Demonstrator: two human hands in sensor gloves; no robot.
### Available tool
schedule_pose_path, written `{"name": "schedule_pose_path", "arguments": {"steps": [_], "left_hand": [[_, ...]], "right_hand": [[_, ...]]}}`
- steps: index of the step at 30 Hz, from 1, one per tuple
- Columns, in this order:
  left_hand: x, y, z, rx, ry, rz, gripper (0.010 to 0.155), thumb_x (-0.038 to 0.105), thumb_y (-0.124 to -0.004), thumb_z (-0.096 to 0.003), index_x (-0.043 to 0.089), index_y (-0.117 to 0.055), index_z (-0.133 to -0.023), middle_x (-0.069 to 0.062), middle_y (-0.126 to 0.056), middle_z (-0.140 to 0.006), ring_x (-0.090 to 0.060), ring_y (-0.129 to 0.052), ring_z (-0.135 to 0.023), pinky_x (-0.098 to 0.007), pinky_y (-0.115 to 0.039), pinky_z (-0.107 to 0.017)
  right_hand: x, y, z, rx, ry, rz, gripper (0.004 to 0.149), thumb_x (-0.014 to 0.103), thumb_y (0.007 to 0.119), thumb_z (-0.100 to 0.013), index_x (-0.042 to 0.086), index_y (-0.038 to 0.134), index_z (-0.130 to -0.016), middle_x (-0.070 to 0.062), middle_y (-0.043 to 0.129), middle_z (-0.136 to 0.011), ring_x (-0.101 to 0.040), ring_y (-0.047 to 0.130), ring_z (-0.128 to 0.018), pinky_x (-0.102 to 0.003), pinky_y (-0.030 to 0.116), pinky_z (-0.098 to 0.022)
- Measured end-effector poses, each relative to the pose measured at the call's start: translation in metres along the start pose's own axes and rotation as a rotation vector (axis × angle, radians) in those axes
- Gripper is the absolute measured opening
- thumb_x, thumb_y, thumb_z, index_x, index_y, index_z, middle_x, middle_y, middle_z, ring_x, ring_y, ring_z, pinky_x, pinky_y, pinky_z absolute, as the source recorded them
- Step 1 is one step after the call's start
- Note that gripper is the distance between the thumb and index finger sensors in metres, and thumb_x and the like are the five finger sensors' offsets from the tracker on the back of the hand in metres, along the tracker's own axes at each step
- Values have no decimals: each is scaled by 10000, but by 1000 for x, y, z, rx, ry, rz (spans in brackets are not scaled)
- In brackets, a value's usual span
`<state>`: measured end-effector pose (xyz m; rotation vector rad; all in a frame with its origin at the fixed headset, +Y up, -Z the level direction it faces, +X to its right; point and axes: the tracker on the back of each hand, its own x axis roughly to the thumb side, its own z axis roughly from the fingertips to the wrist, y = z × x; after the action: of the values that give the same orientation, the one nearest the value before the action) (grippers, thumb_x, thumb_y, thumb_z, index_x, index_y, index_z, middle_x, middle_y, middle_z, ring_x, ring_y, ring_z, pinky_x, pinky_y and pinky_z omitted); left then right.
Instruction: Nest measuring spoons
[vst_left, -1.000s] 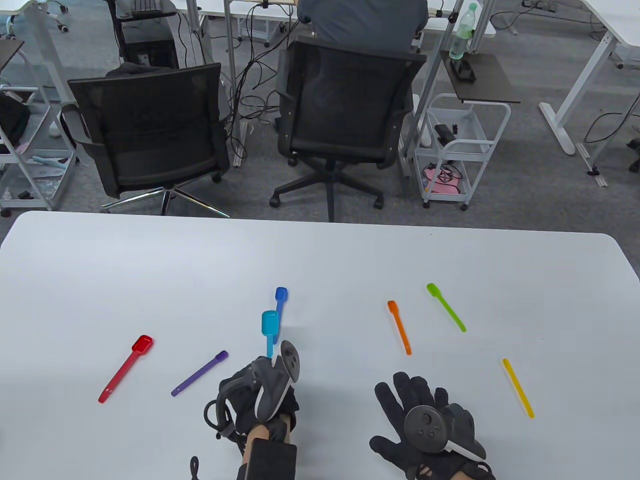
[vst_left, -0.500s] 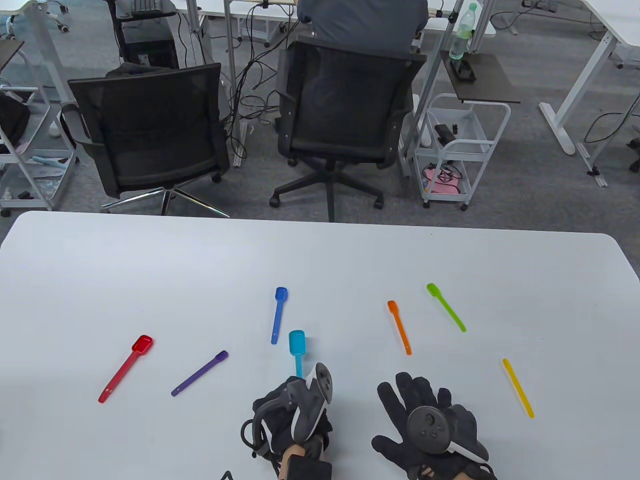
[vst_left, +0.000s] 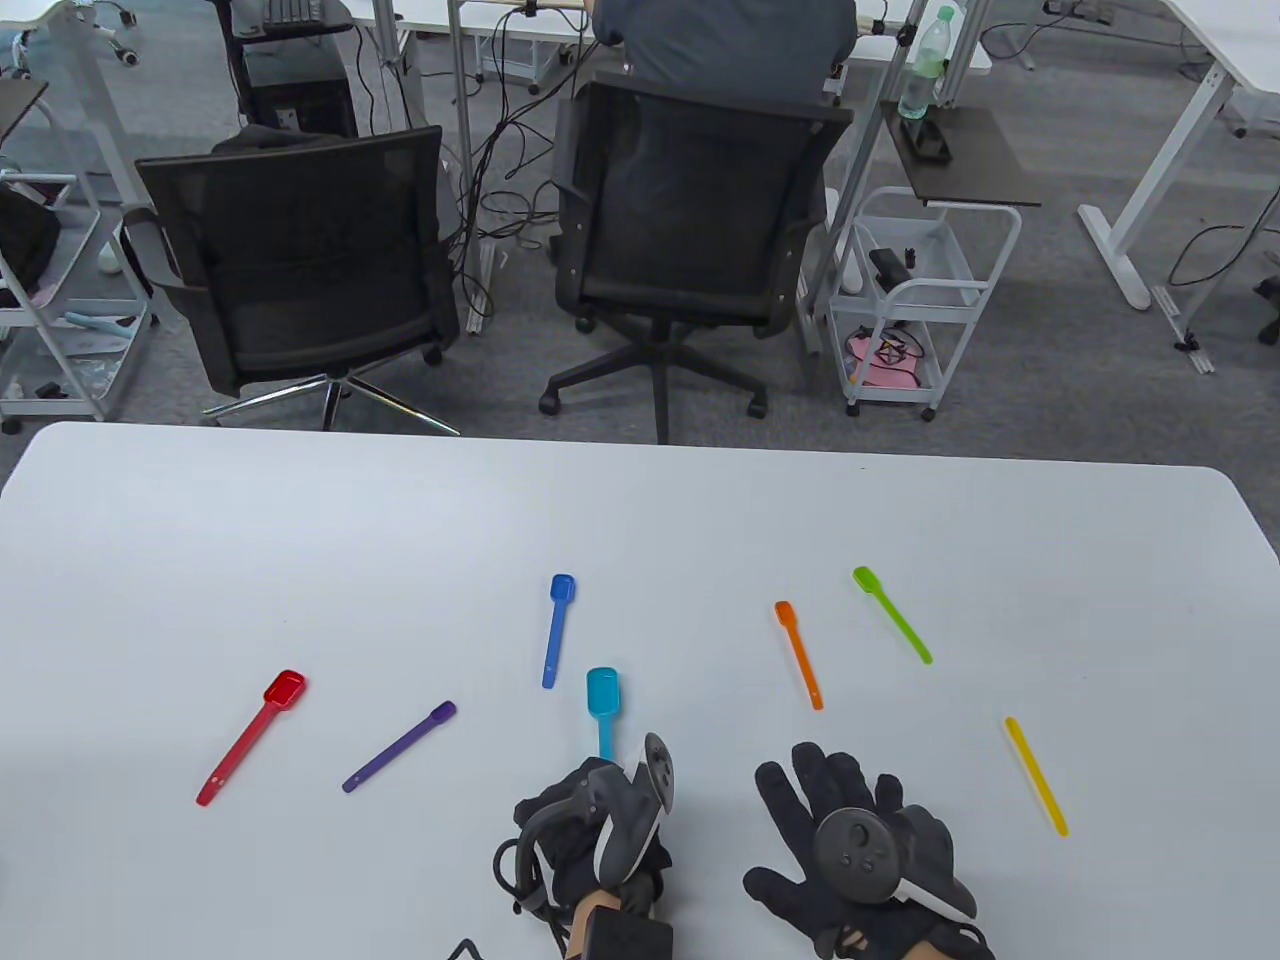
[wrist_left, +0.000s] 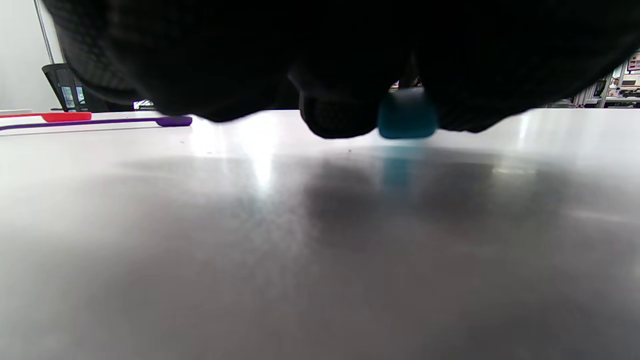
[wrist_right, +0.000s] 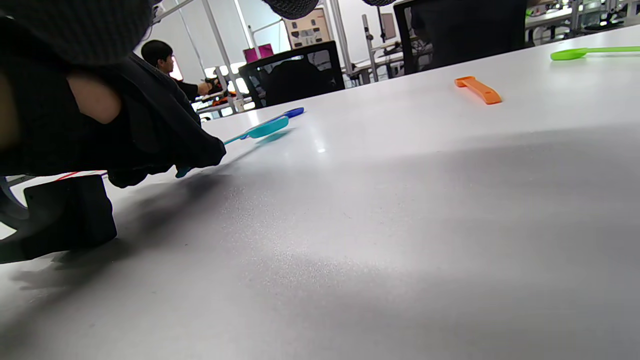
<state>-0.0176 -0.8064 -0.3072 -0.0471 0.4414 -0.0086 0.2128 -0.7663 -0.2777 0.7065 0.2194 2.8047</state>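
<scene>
My left hand (vst_left: 598, 800) grips the handle of the teal spoon (vst_left: 602, 700), whose bowl points away from me just above the table. It also shows in the right wrist view (wrist_right: 267, 127) and in the left wrist view (wrist_left: 407, 116). The blue spoon (vst_left: 556, 630) lies just left of it. The red spoon (vst_left: 250, 738) and purple spoon (vst_left: 398, 747) lie to the left. The orange spoon (vst_left: 798, 655), green spoon (vst_left: 892, 614) and yellow spoon (vst_left: 1036, 775) lie to the right. My right hand (vst_left: 800, 825) rests flat on the table, fingers spread, holding nothing.
The white table (vst_left: 640, 520) ends at its far edge near two black office chairs (vst_left: 300, 250). A white cart (vst_left: 915, 300) stands behind on the right. A seated person (vst_left: 725, 40) is beyond the chairs.
My left hand has carried the teal spoon to the right and toward me, away from the blue spoon. My right hand has stayed in place.
</scene>
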Motion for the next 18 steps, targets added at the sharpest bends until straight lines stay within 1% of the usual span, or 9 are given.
{"name": "schedule_pose_path", "arguments": {"steps": [2,9,18], "left_hand": [[1,0,0,8,-7,-26,589,567,-944,-443,69,-982,-755,138,-980,-348,-127,-1032,-247,-607,-798,-594],[1,2,0,-12,-5,-26,588,571,-940,-450,74,-976,-762,140,-979,-354,-128,-1032,-254,-607,-794,-600],[0,6,1,-66,-4,-21,589,571,-934,-461,75,-965,-777,134,-972,-364,-132,-1023,-266,-610,-782,-610]], "right_hand": [[0,0,0,-1,1,-1,942,730,687,-377,220,365,-1101,-249,265,-1152,-622,355,-1001,-852,283,-574],[0,0,0,0,-2,-7,944,730,687,-376,219,365,-1102,-248,268,-1152,-624,362,-999,-852,285,-574],[-1,-1,0,-2,2,-7,944,730,687,-376,218,367,-1102,-248,271,-1152,-622,375,-999,-852,288,-575]]}}
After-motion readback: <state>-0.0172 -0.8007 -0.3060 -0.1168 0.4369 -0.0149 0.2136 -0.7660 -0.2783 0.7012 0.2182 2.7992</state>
